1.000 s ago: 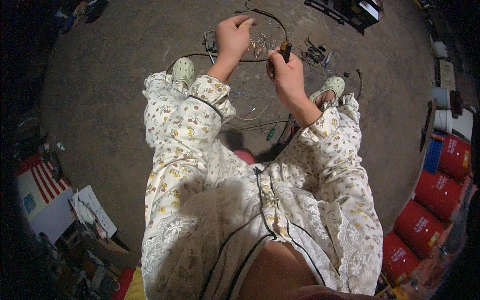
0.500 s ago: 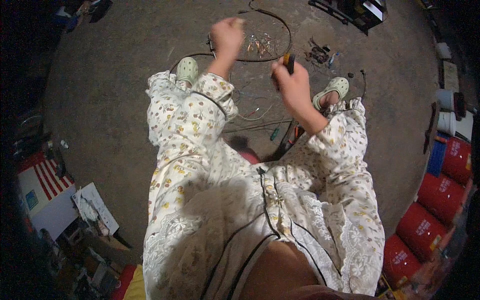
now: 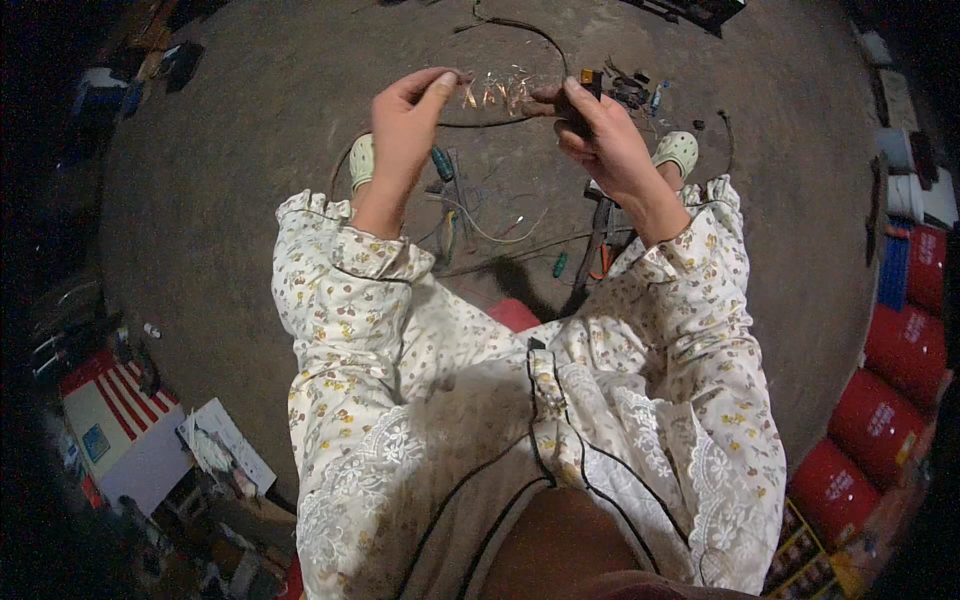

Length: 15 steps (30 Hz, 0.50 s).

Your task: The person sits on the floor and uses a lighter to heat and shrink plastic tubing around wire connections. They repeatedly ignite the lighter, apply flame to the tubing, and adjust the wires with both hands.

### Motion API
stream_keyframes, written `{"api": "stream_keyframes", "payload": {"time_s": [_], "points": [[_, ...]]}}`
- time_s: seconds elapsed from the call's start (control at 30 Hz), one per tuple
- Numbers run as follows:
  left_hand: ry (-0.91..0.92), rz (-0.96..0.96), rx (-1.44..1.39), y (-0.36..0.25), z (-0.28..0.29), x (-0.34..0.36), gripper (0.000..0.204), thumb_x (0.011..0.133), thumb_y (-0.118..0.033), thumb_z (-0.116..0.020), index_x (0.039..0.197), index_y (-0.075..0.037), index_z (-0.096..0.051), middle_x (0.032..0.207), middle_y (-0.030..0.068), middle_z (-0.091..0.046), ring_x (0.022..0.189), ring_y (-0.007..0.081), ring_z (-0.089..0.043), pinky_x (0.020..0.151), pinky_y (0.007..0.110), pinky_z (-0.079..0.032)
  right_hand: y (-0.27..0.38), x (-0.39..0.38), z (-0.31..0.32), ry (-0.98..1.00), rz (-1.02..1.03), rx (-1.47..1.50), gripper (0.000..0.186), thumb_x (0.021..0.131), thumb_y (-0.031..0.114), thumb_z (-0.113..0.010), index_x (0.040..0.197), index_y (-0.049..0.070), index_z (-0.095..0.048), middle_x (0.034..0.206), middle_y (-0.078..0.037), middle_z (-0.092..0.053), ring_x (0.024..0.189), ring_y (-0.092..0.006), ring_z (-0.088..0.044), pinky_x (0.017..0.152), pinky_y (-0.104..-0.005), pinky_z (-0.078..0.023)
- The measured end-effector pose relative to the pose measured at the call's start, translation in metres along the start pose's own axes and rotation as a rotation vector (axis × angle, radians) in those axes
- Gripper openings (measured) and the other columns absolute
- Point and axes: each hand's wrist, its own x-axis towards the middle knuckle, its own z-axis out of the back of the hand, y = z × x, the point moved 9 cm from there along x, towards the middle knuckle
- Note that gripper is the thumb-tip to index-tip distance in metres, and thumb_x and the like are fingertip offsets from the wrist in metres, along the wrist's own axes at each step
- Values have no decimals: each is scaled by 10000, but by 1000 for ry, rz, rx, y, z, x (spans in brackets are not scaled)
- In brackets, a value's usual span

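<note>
My left hand is raised over the floor, thumb and fingertips pinched together; whatever they hold is too small to make out. My right hand is closed around a black tool with a yellow-orange end, its kind unclear. Its fingers point inward toward the left hand. Between and beyond the hands, a loose pile of shiny copper wire bits lies on the floor. A dark cable curves around that pile. Past the right hand sits a heap of dark scraps.
Nearer on the floor lie a green-handled tool, a smaller green piece, orange-handled pliers and thin wires. Red containers line the right side, with white buckets beyond. Boxes and boards crowd the left.
My left hand has moved left and lower, uncovering the wire bits and the green-handled tool. My right hand has shifted slightly right and up, still gripping the black tool. The view has shifted a little.
</note>
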Motion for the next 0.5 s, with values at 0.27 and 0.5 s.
{"api": "stream_keyframes", "payload": {"time_s": [0.27,0.5], "points": [[-9,-143,140,-17,-17,-7,200,841,-149,-586,935,16,-649,849,57,-661,770,105,-597,700,229,-466,-23,8,-23,37,-54,-91,329,911,345,-448,954,72,-626,853,-7,-642,521,-38,-348,465,-199,-273],[-71,-205,268,-25,-15,-9,196,831,-154,-593,927,6,-654,832,83,-671,753,114,-615,669,239,-474,-26,4,-31,58,-101,81,286,891,328,-502,907,53,-579,674,19,-552,500,-45,-370,455,-198,-306]]}}
